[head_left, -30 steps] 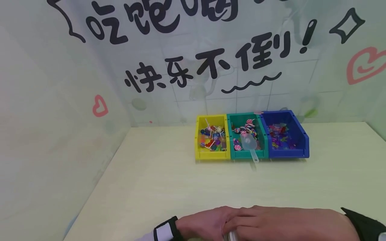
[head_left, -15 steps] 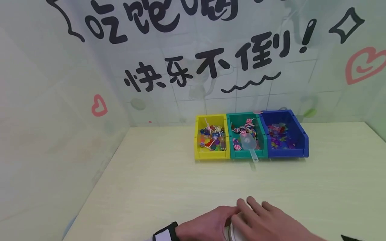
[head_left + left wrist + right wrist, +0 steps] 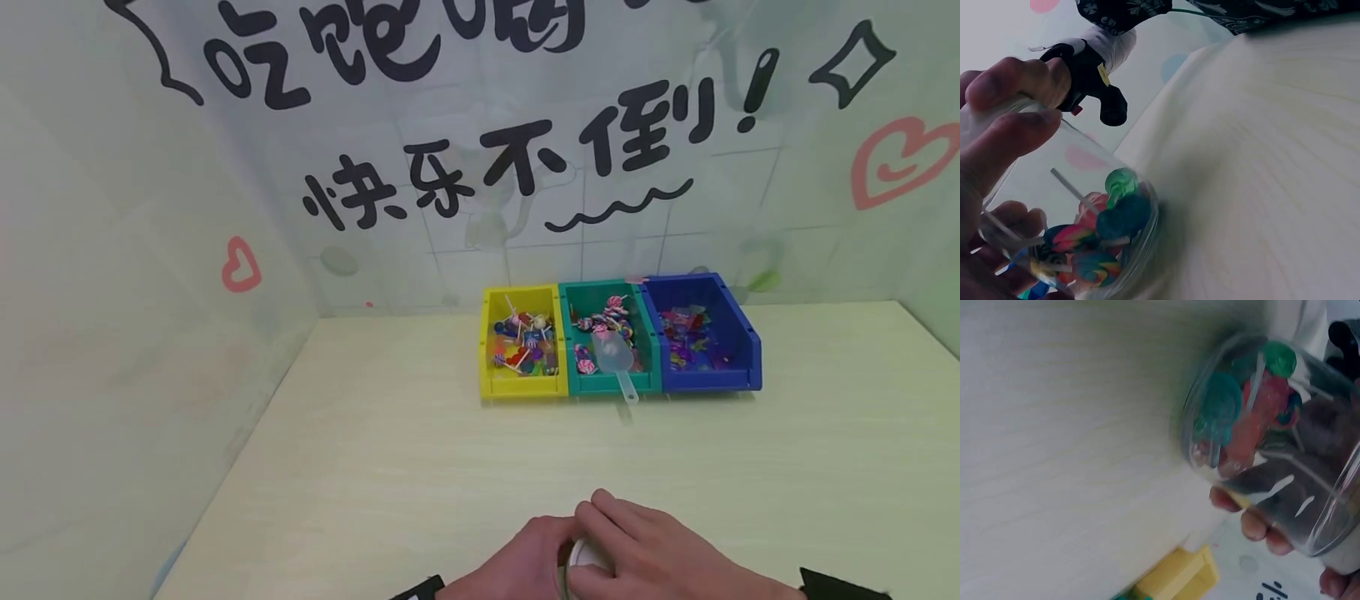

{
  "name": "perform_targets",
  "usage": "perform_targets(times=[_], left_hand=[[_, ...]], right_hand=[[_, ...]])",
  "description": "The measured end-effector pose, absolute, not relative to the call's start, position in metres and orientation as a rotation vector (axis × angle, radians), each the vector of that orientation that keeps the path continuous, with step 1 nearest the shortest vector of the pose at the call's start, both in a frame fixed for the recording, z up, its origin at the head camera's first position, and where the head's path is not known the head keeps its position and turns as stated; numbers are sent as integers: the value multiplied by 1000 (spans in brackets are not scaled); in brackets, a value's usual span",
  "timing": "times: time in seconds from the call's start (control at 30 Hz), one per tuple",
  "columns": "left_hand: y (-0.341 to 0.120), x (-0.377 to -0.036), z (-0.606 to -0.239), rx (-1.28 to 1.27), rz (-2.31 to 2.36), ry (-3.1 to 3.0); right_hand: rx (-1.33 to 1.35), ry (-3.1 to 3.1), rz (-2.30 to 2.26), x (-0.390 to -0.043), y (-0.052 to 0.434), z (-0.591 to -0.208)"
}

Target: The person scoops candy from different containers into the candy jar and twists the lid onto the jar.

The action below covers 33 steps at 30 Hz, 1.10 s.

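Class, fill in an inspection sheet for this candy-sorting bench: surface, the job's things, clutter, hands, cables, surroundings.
Surface: pale wood-grain table.
Job's things: clear jar holding lollipops, white lid on top.
Clutter: yellow bin, green bin with clear scoop, blue bin, all holding sweets.
Hands: left hand grips the jar; right hand curls over the lid.
Cables: nothing seen.
Surroundings: tiled backdrop with black lettering and pink hearts.

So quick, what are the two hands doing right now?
Left hand: fingers curled round a clear jar with lollipops inside.
Right hand: rests on the jar's white lid, fingers curled over it.
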<state>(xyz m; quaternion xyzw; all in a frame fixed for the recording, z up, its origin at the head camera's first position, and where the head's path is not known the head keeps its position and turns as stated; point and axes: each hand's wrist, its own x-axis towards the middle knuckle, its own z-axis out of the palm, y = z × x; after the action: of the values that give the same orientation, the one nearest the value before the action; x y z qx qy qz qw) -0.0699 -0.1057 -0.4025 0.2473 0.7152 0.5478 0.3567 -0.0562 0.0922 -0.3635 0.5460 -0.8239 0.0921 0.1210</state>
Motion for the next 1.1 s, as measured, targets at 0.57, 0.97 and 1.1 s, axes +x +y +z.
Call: perform_targets(times=[0.57, 0.97, 1.1], left_hand=[[-101, -83, -409, 842, 1440, 1747], [-101, -67, -409, 767, 1591, 1779], [-101, -65, -413, 730, 1592, 1699]], right_hand=[[1922, -2292, 331, -75, 111, -361], [1759, -2359, 394, -69, 99, -367], [1771, -2350, 365, -71, 104, -366]])
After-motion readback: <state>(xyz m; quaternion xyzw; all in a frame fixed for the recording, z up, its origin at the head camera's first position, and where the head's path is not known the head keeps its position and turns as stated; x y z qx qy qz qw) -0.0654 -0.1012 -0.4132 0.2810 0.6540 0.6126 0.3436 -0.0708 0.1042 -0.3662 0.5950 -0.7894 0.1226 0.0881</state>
